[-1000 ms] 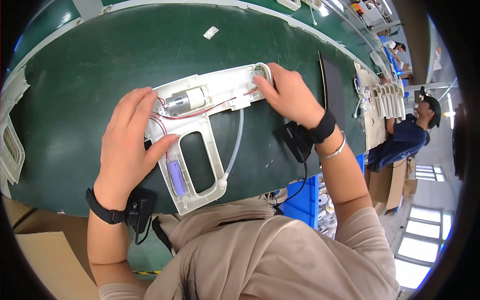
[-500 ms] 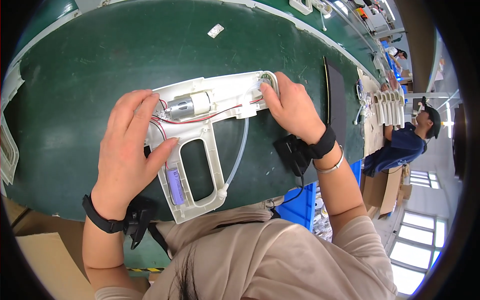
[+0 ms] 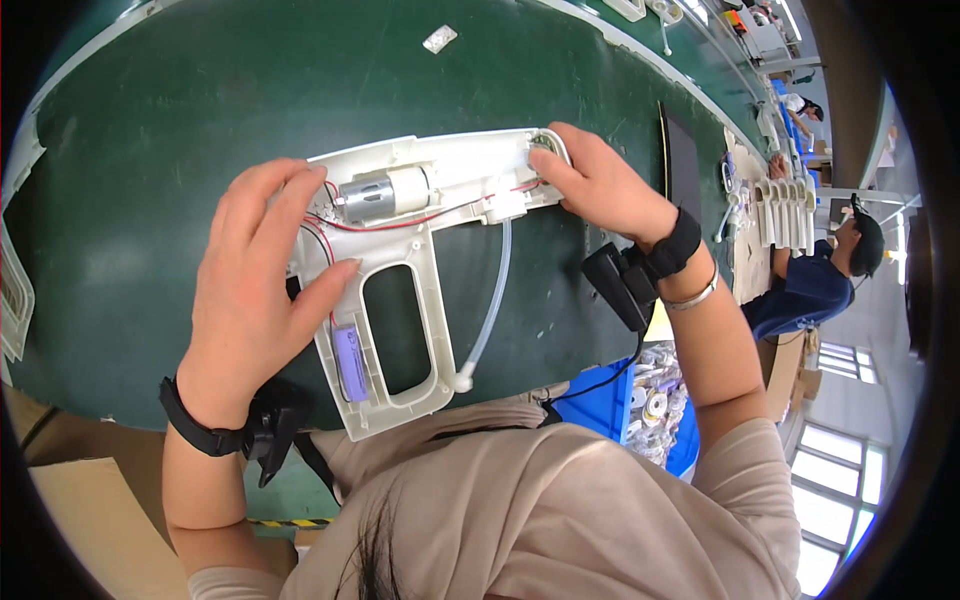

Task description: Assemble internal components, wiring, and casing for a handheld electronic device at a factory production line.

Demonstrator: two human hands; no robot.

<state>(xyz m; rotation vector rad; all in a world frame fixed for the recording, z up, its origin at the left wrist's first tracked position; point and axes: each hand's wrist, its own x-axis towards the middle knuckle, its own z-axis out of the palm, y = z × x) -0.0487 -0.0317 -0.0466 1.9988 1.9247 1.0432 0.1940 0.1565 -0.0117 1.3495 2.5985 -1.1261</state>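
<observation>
A white gun-shaped plastic housing half point(image 3: 432, 325) lies with its inside facing up, its handle toward my body. My left hand point(image 3: 250, 270) wraps round its left end, thumb over the inner side. My right hand point(image 3: 610, 190) pinches the narrow right end, thumb on top; what lies under the thumb is partly hidden. Inside sits a silver motor point(image 3: 370, 199) with a white gear case. Red and black wires point(image 3: 400, 228) run along the body. A purple battery cell point(image 3: 350, 363) rests in the handle. From a white fitting, a clear tube point(image 3: 492, 310) hangs toward me.
The green table point(image 3: 140, 240) spreads round the housing. A black flat pad point(image 3: 682, 155) lies at the right, a small white piece point(image 3: 440, 39) at the far side. Below the right edge stands a blue bin point(image 3: 600, 405) of parts. A co-worker point(image 3: 815, 285) is by several white shells point(image 3: 785, 213).
My right hand and the housing's right end have moved slightly up and to the right. The tube's free end has swung right, away from the handle. My left hand stays about where it was.
</observation>
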